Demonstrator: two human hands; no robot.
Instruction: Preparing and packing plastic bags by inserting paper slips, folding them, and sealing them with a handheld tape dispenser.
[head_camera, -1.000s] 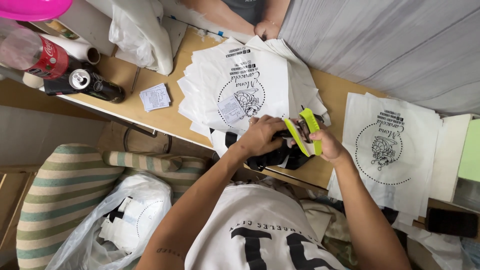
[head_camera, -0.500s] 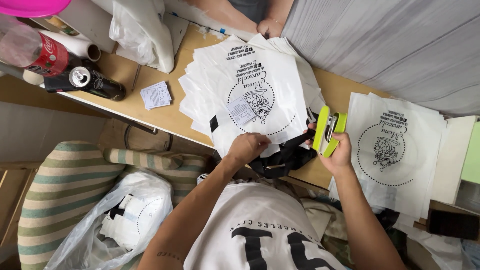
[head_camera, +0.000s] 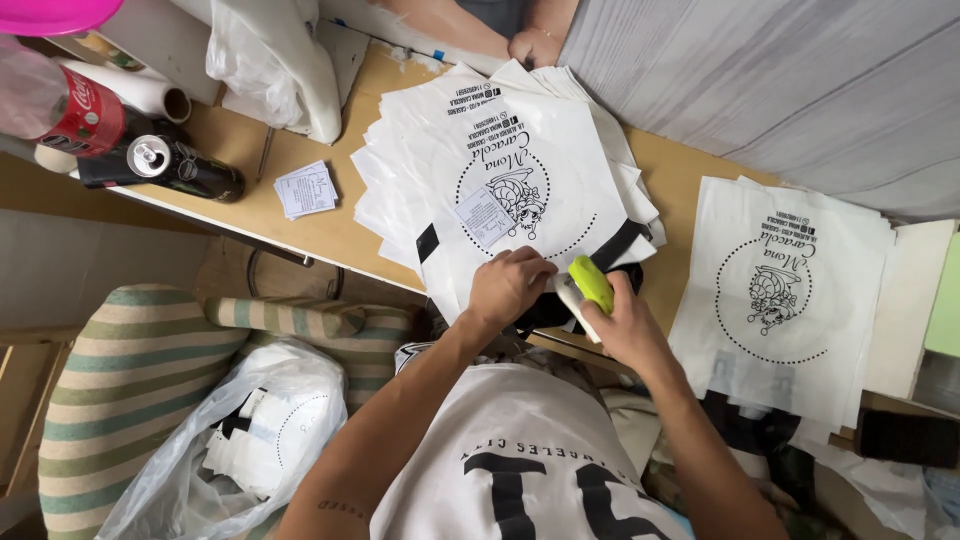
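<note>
A stack of white printed bags with black handles lies on the wooden table. My left hand pinches the near edge of the top bag. My right hand grips a small yellow-green stapler pressed against that same edge, right beside my left fingers. A small paper card rests on the top bag's print.
A second pile of printed bags lies to the right. A dark can, a red-labelled bottle, a paper roll and small cards sit at left. Another person's hand is at the far edge. A plastic sack sits on a striped chair.
My right hand swung the stapler out to the right, then brought it back to the near edge of the top bag. My left hand stayed on that edge.
</note>
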